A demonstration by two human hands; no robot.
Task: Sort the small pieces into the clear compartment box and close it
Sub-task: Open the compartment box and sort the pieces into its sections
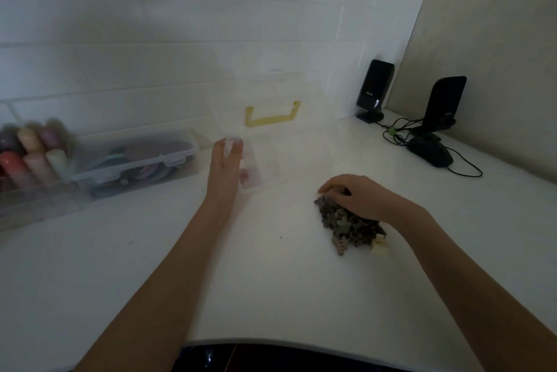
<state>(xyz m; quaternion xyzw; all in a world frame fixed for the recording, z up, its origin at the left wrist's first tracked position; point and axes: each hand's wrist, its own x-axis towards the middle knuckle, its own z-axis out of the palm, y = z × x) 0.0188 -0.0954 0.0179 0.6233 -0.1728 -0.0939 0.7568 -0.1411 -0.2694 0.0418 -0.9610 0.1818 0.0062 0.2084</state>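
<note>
The clear compartment box (289, 142) stands open on the white table, its lid up against the wall with a yellow handle (271, 117). My left hand (226, 166) holds the box's left front corner, fingers curled over the rim. A heap of small dark pieces (346, 221) lies to the right of the box, with a few pale yellow pieces (380, 243) at its near edge. My right hand (352, 193) rests on top of the heap, fingers curled down into the pieces; whether it holds any is hidden.
A closed clear case (135, 160) with coloured discs sits at the left, beside a tray of pastel cylinders (27, 154). Two black speakers (375, 88) (444, 103), a black mouse (431, 153) and cables occupy the right back corner. The table's front edge (271, 341) is close.
</note>
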